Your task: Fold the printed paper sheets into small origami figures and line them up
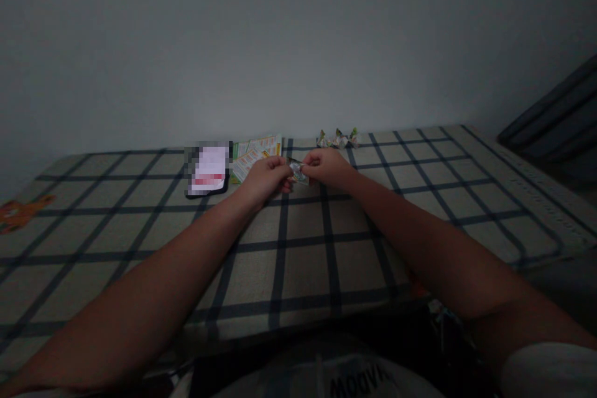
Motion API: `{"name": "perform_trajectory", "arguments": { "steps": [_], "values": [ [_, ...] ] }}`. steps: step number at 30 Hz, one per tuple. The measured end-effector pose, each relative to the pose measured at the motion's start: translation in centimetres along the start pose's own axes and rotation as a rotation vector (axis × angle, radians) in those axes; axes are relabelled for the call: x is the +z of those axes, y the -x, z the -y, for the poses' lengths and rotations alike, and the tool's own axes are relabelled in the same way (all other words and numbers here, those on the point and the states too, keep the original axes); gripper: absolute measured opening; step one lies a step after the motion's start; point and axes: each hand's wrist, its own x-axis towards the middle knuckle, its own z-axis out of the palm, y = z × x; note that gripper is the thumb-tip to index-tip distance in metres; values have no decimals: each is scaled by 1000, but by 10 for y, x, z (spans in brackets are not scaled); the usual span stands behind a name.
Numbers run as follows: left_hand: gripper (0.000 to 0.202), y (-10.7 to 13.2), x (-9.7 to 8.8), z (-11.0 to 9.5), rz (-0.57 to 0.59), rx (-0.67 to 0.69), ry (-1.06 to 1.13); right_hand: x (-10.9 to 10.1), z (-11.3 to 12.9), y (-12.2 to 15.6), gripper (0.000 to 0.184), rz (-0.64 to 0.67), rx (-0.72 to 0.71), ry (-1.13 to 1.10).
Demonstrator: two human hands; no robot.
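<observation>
Both hands meet over the middle of the table, with a small printed, shiny piece of paper or foil [298,173] between them. My left hand [268,177] pinches its left side, thumb on top and fingers curled beneath. On the opposite side, the fingertips of my right hand [325,165] press together on the upper right edge. Whether the piece is folded is too small to tell. Several flat printed sheets or packets [254,152] in green, white and yellow lie overlapping behind my left hand, which partly covers them. Beyond my right hand stand several small folded or crumpled printed pieces [338,138].
A phone [209,168] with a lit, blurred screen lies left of the sheets. The table bears a checked cloth [303,261] and meets a pale wall [298,43] at the back. An orange figure [21,214] shows at the far left. A dark striped fabric [555,118] rises at right.
</observation>
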Motion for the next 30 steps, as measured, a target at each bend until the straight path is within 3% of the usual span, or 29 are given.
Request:
{"name": "perform_trajectory", "arguments": {
  "steps": [16,20,25,30],
  "values": [
    [12,3,-1,-4,27,-58,28,-1,-7,-1,4,42,-19,-78],
    [15,1,-3,-6,3,-80,84,-1,-10,-4,15,13,-21,-180],
    [10,-4,-7,-9,-82,-123,221,-6,-8,-2,27,-58,-214,-77],
    [5,-9,-11,-9,-96,-161,308,-11,-9,1,28,-1,-457,188]
  ]
}}
